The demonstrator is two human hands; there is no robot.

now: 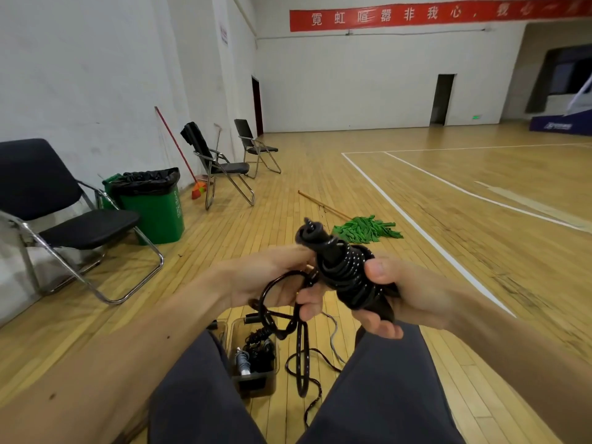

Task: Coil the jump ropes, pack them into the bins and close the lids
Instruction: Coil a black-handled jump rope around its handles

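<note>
A black jump rope [344,270] with white flecks is wound in tight turns around its handles, held up in front of me. My right hand [397,299] grips the wound bundle from the right, thumb on top. My left hand [275,280] pinches the loose part of the rope beside the bundle. The free end hangs in a loop [301,357] down to the floor between my knees. Below, a clear plastic bin [269,379] sits open on the floor with coiled ropes inside. A second bin [221,328] shows partly behind my left knee.
I sit with my dark-trousered legs either side of the bins. A black folding chair [64,219] and a green waste bin [153,206] stand to the left. A green mop [365,229] lies on the wooden floor ahead. More chairs stand along the wall.
</note>
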